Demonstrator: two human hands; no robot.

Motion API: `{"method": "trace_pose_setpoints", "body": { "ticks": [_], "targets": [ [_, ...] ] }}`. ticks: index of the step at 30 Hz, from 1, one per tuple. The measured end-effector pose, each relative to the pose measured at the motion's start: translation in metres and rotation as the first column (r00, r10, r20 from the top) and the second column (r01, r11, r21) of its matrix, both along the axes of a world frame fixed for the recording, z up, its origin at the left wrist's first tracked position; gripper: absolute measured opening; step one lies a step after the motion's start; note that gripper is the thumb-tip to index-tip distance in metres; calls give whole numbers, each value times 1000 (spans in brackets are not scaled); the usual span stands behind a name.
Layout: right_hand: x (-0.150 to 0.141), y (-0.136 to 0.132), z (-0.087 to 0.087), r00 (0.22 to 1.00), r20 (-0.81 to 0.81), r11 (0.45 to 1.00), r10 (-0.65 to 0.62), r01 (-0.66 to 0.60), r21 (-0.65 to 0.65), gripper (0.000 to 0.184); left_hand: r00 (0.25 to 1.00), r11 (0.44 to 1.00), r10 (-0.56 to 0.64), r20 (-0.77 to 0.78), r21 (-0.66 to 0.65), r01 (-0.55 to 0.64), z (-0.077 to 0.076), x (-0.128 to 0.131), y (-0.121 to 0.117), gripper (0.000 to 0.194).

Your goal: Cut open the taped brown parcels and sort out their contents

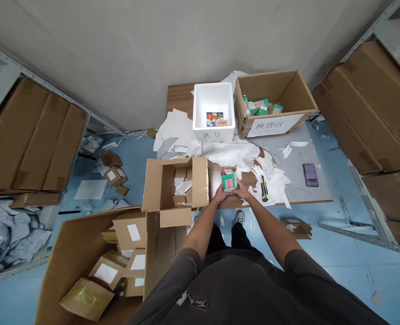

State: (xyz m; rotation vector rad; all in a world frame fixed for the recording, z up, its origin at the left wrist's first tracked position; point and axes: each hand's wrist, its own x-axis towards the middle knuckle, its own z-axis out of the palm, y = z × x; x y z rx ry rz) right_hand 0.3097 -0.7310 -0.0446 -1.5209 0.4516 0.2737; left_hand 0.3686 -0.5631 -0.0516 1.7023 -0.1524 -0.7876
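Near the table's front edge I hold a small green and pink box [229,181] between both hands. My left hand [220,194] grips its lower left side, and my right hand [242,190] is closed on its lower right. Behind the box's top something pinkish and brown shows, too small to make out. Just right of my right hand lies a yellow and black utility knife [264,188] on torn white paper [277,184]. To the left stands an open cardboard box [200,183] with small brown boxes and white paper inside.
At the back are a white foam box [196,108] holding colourful packets and a labelled carton [267,126] with several green boxes. A phone [310,175] lies at right. A large carton [64,243] of parcels stands lower left; shelves [34,135] flank both sides.
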Motion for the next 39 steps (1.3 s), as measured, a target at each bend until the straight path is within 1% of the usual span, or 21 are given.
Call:
{"method": "trace_pose_setpoints", "body": {
  "ticks": [2,4,7,10,12,14,15,17,20,22,25,28,30,32,34,35,37,39],
  "targets": [
    [0,-1,24,1000,22,996,-16,14,88,97,988,993,80,-130,-81,-91,17,-6,1,83],
    [4,-3,53,997,69,992,-27,18,124,94,978,973,125,-165,-171,-153,39,-6,1,89],
    [18,-3,99,987,160,994,-26,9,107,89,984,935,170,-61,-304,-180,78,7,4,93],
    [43,0,136,972,236,999,-13,4,39,90,975,910,214,55,-374,-179,116,33,8,97],
    [63,1,153,959,280,999,-37,41,-7,98,967,900,238,96,-397,-182,137,54,8,101],
    [81,0,166,940,329,992,-89,112,-52,107,960,897,248,129,-404,-177,154,76,5,102],
    [89,-3,171,927,356,986,-114,150,-74,109,958,900,245,147,-402,-168,161,86,0,102],
    [104,-12,178,902,408,973,-145,205,-108,107,957,905,233,175,-398,-147,173,105,-13,101],
    [124,-41,185,872,455,960,-182,257,-109,100,956,905,220,195,-406,-125,187,130,-48,101],
    [138,-72,187,857,465,954,-221,289,-80,99,957,909,205,204,-403,-109,194,146,-81,101],
    [158,-131,186,845,460,941,-272,334,-57,102,963,914,169,209,-398,-74,202,168,-145,98],
    [180,-195,189,842,452,928,-293,365,-80,103,965,913,163,205,-402,-69,209,188,-216,97],
    [197,-235,194,840,454,924,-295,371,-86,101,964,917,169,206,-391,-78,216,203,-260,98],
    [217,-269,203,846,457,930,-276,355,-96,98,965,928,163,204,-364,-80,225,221,-295,101],
    [237,-296,214,858,453,928,-241,341,-151,96,970,949,140,199,-308,-74,235,242,-319,102],
    [246,-308,220,865,447,917,-227,345,-202,95,971,963,130,202,-260,-74,240,254,-325,102],
    [257,-325,228,877,435,873,-205,365,-323,94,961,984,122,247,-154,-85,248,276,-325,101],
    [259,-334,231,885,434,829,-172,367,-421,92,931,990,137,337,-84,-116,251,292,-311,98]
  ]
}}
